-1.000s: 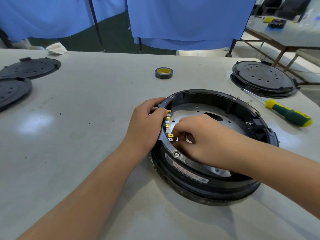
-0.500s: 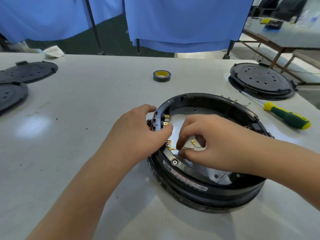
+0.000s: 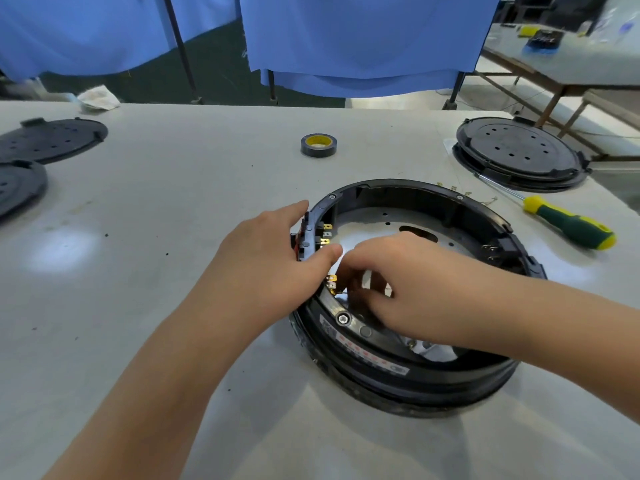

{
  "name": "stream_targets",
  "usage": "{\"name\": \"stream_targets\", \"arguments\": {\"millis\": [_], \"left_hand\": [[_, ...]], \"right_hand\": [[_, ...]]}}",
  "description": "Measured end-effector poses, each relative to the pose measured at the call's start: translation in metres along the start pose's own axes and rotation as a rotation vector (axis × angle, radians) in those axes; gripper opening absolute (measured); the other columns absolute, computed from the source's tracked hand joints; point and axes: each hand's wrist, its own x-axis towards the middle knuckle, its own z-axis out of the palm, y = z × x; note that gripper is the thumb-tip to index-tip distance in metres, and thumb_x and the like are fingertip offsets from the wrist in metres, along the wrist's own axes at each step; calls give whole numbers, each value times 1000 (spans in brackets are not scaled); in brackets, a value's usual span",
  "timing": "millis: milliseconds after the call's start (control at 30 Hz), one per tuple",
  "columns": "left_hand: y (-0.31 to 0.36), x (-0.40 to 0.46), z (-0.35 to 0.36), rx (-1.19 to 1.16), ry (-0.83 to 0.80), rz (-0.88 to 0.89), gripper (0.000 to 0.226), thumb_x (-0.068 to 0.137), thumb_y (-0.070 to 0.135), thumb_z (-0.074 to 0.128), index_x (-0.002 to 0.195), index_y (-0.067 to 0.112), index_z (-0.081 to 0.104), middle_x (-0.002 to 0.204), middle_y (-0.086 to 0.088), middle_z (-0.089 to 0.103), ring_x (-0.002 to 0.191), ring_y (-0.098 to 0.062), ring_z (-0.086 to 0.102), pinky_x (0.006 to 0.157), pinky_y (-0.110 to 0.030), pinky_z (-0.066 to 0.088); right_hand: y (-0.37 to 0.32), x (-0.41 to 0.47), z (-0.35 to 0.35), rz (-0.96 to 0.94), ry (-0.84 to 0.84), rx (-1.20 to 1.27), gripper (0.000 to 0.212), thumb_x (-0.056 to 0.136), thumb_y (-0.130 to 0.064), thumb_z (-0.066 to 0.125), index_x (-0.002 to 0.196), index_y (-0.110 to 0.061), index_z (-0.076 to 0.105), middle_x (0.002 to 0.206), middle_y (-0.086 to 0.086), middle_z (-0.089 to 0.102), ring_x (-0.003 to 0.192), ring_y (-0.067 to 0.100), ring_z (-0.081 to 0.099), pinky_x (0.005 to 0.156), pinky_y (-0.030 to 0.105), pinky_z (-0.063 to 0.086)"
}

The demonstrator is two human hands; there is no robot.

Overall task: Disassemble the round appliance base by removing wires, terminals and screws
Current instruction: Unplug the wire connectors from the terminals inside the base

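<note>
The round black appliance base (image 3: 398, 386) lies open side up on the grey table, showing its silver metal floor (image 3: 374, 220). Brass terminals (image 3: 326, 233) line the inner left wall, and two more (image 3: 491, 252) sit on the right wall. My left hand (image 3: 273, 258) grips the left rim, thumb over the top and fingers outside. My right hand (image 3: 408, 282) reaches inside with its fingers curled down at the lower brass terminals (image 3: 332, 280) and seems to pinch one; its fingertips are in shadow. A screw (image 3: 343, 319) sits in the near rim.
A green and yellow screwdriver (image 3: 568, 226) lies right of the base, with small loose metal pieces (image 3: 460, 194) behind the far rim. Black tape roll (image 3: 318, 144) sits behind. Black round covers lie at far right (image 3: 519, 152) and far left (image 3: 52, 138).
My right hand's fingers have dipped lower onto the bottom terminals by the left wall. My left hand has shifted slightly along the left rim and still holds it.
</note>
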Motion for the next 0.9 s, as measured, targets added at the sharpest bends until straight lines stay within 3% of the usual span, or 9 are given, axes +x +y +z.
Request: {"name": "stream_targets", "arguments": {"millis": [67, 233, 367, 467, 567, 633, 700, 800, 900], "left_hand": [[1, -1, 0, -5, 9, 11, 68, 79, 51, 58, 143, 32, 41, 103, -8, 73, 99, -21, 66, 91, -33, 47], [2, -2, 2, -61, 9, -4, 61, 79, 49, 59, 137, 38, 47, 100, -7, 73, 89, -20, 68, 84, -30, 46], [0, -2, 3, -92, 13, -21, 60, 76, 51, 58, 135, 42, 49, 102, -8, 72, 91, -20, 68, 85, -30, 46], [-2, -2, 4, -92, 14, -29, 55, 79, 49, 59, 133, 45, 49, 100, -4, 72, 94, -22, 68, 87, -31, 48], [-2, -2, 5, -88, 28, -31, 53, 79, 50, 60, 131, 47, 51, 93, 14, 60, 97, -23, 67, 79, -29, 46], [-3, -1, 5, -80, 35, -33, 56, 75, 54, 57, 131, 47, 51, 91, 14, 61, 89, -20, 67, 72, -26, 42], [-4, -1, 5, -77, 38, -32, 59, 73, 55, 55, 130, 47, 51, 83, 16, 60, 67, -12, 61, 65, -23, 38], [-5, -1, 5, -84, 34, -40, 58, 73, 54, 56, 131, 48, 51, 68, 10, 60, 69, -15, 59, 66, -24, 39], [-6, -1, 6, -85, 31, -50, 58, 73, 53, 57, 130, 47, 51, 61, 12, 54, 67, -11, 57, 69, -24, 39]], "right_hand": [[-2, 1, 2, 25, 7, -25, 23, 88, -16, 52, 99, -34, 62, 94, -13, 61, 83, 9, 54, 77, 29, 46], [-3, 6, 2, -11, -22, -201, 30, 87, -10, 53, 110, -28, 59, 93, -11, 47, 92, 14, 52, 70, 25, 34], [-1, 6, 0, -29, -2, -160, 25, 85, -11, 53, 103, -25, 62, 94, -6, 58, 88, 16, 56, 74, 33, 45], [4, 5, 3, -69, 42, -87, 25, 84, -10, 55, 101, -27, 61, 86, -14, 60, 73, 5, 50, 70, 28, 43], [11, 1, 3, -78, 71, 9, 25, 84, -17, 63, 103, -33, 61, 87, -21, 58, 65, -5, 51, 68, 20, 41], [15, -4, 0, -63, 84, 97, 27, 81, -23, 69, 102, -37, 60, 96, -22, 57, 74, -3, 58, 68, 15, 44], [18, -8, -1, -28, 75, 144, 26, 78, -29, 70, 101, -37, 60, 98, -21, 53, 80, 2, 59, 68, 14, 45], [20, -10, 0, 50, 54, 100, 21, 78, -38, 63, 99, -38, 58, 87, -19, 51, 76, 3, 55, 67, 20, 45], [17, -11, 3, 109, 41, 135, 15, 78, -32, 60, 92, -36, 58, 74, -21, 59, 69, 1, 55, 62, 21, 45]]}}
